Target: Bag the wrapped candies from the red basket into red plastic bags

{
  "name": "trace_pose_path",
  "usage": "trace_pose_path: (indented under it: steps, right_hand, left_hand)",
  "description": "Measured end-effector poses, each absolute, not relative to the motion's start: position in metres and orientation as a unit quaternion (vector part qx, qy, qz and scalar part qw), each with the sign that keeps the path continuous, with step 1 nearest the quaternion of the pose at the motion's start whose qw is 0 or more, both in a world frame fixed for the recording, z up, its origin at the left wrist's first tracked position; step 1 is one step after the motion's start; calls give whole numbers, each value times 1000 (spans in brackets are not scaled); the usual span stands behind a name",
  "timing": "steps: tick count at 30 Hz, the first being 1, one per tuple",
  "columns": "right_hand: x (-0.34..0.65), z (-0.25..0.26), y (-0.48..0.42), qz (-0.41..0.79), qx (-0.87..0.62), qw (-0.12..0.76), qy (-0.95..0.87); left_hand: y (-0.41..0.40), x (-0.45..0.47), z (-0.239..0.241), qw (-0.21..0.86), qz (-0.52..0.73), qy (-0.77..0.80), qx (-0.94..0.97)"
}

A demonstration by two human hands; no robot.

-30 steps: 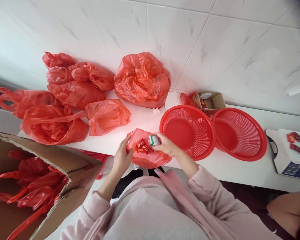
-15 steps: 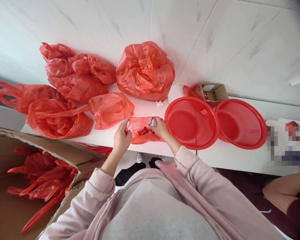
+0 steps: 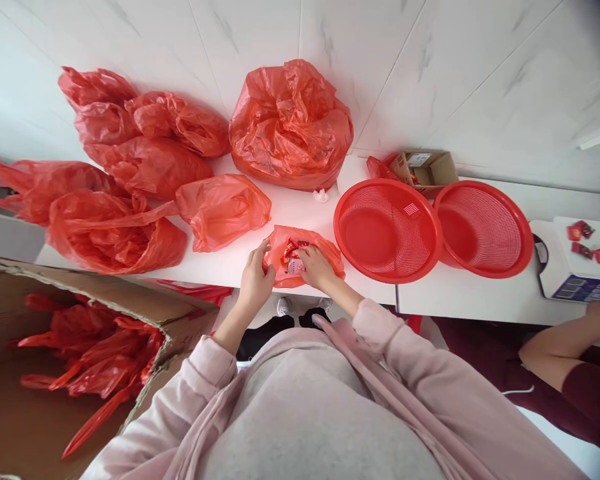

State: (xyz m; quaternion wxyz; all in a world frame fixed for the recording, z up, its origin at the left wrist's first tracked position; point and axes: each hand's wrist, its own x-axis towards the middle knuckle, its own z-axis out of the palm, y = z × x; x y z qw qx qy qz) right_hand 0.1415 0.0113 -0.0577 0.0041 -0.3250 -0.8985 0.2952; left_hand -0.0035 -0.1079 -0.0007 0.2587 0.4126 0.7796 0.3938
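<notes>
Left hand pinches the rim of a crinkled, see-through red bag; right hand grips a small packet inside.

Both forearms stretching forward, converging. Left hand pinching, thumb pressing against fingertips. Right hand lying palm-down just beside it, fingers curling inward.

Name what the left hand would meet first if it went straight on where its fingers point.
The left hand would likely push straight into the small red bag whose edge its fingertips pinch.
</notes>
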Motion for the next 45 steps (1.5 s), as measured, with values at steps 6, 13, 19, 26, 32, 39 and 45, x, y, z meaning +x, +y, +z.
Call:
trace_pose_path:
  steps: [6,13,19,26,32,39,45]
  right_hand:
    - [196,-11,22,114,-339,61,-932]
    - [230,-11,22,151,-531,-27,-833]
    - [223,73,53,242,-511,187,-803]
    - [201,133,46,277,-416,278,-820]
    - [201,147,41,311,-362,284,-832]
    - [164,165,26,395,-228,205,-866]
    - [133,153,26,447,-162,223,-851]
  left_hand:
    - [-130,-19,-6,309,381,809,324]
    - [-152,-32,-5,376,372,795,298]
    - [-125,-46,47,377,488,719,321]
    - [-101,-28,95,301,564,665,386]
    - [-104,-24,85,363,626,542,426]
    - [-74,-16,94,466,468,536,526]
    - [-49,-13,99,454,366,561,588]
